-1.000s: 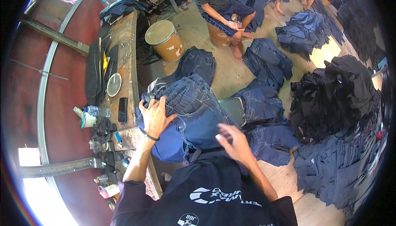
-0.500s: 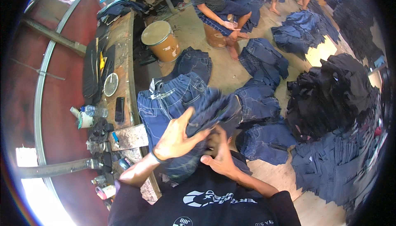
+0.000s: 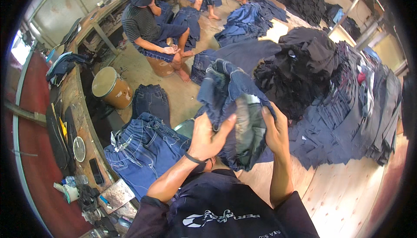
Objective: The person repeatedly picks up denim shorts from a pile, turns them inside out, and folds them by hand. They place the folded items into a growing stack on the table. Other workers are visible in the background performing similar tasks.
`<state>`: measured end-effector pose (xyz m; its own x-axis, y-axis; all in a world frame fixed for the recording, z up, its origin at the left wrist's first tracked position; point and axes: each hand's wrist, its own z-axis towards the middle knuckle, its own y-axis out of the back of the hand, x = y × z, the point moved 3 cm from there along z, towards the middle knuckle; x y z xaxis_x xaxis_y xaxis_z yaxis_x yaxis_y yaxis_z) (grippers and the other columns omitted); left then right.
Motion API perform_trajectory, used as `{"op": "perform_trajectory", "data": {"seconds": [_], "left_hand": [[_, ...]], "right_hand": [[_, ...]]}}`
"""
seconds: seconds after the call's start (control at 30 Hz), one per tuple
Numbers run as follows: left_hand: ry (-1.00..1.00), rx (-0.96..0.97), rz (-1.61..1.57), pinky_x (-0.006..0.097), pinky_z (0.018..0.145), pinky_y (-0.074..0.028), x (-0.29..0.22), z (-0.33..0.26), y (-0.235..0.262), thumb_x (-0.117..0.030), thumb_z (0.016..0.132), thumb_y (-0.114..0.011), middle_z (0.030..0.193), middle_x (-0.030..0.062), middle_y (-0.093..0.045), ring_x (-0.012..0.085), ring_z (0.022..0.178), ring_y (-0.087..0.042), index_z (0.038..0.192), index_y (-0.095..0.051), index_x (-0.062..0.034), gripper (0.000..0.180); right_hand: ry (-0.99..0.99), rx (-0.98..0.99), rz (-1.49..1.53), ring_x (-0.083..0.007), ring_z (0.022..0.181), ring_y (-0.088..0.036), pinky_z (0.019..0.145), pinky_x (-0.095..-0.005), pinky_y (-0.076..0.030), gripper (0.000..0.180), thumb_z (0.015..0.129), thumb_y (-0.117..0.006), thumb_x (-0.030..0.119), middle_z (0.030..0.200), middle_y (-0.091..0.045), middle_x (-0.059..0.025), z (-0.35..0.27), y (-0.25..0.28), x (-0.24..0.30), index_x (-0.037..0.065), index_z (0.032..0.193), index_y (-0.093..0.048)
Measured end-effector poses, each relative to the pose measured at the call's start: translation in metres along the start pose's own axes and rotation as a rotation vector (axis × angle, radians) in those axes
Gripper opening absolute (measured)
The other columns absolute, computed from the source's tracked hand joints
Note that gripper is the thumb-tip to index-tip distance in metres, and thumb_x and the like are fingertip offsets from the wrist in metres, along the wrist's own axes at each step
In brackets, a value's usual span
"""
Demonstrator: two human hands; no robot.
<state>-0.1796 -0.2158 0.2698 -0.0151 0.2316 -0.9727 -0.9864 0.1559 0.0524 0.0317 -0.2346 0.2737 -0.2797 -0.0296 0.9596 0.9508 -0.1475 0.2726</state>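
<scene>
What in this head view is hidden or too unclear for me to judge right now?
- Denim garment: bunched between the left hand and right hand; its lower part folds out of sight.
- Fingertips of both hands: buried in the fabric.
- Small items on the workbench: too small and bent by the lens rim.
- Jeans on bench: partly behind the left forearm.
</scene>
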Motion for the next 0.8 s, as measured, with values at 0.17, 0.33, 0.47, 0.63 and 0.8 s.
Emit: {"op": "perform_trajectory", "data": {"seconds": [0.17,0.33,0.47,0.63,0.8], "left_hand": [[-0.076,-0.081,0.266,0.043,0.085,-0.058,0.046,-0.029,-0.008,-0.010,0.099,-0.072,0.105,0.0211,-0.077,0.0394,0.095,-0.076,0.115,-0.072,0.0023,0.020],[-0.115,-0.066,0.226,0.047,0.074,-0.057,0.052,-0.045,-0.029,-0.009,0.095,-0.077,0.096,0.0221,-0.075,0.0417,0.086,-0.075,0.108,-0.070,0.0048,0.020],[-0.082,-0.011,0.187,0.040,0.075,-0.055,0.057,-0.057,-0.039,-0.016,0.095,-0.081,0.089,0.0154,-0.074,0.0331,0.079,-0.071,0.103,-0.073,0.0013,0.020],[0.054,-0.028,0.190,0.039,0.076,-0.057,0.073,-0.058,-0.022,-0.024,0.087,-0.092,0.094,0.0169,-0.076,0.0314,0.080,-0.075,0.104,-0.072,0.0025,0.037],[0.223,-0.129,-0.011,0.032,0.096,-0.054,0.087,-0.057,0.014,-0.008,0.099,-0.077,0.116,0.0084,-0.076,0.0162,0.105,-0.070,0.124,-0.070,0.0042,0.029]], "right_hand": [[-0.118,-0.035,0.336,-0.0162,0.121,-0.063,0.106,-0.0320,-0.049,0.043,0.113,-0.054,0.026,0.132,-0.070,-0.0087,0.013,0.009,-0.114,-0.005,0.144,-0.061],[-0.477,-0.084,0.635,-0.0204,0.142,-0.050,0.121,-0.0373,-0.038,0.062,0.113,-0.056,0.042,0.158,-0.052,-0.0113,-0.007,0.010,-0.169,-0.005,0.155,-0.050],[-0.567,-0.126,0.518,-0.0193,0.143,-0.051,0.121,-0.0359,-0.038,0.068,0.113,-0.055,0.047,0.157,-0.054,-0.0108,-0.022,0.002,-0.177,-0.006,0.155,-0.049],[-0.633,-0.036,0.531,-0.0191,0.137,-0.055,0.118,-0.0339,-0.040,0.069,0.112,-0.055,0.049,0.151,-0.059,-0.0106,-0.017,0.000,-0.177,-0.006,0.153,-0.050],[-0.419,0.187,0.113,-0.0144,0.116,-0.062,0.102,-0.0301,-0.048,0.056,0.114,-0.054,0.046,0.124,-0.071,-0.0069,0.023,0.048,-0.164,-0.004,0.137,-0.065]]}}
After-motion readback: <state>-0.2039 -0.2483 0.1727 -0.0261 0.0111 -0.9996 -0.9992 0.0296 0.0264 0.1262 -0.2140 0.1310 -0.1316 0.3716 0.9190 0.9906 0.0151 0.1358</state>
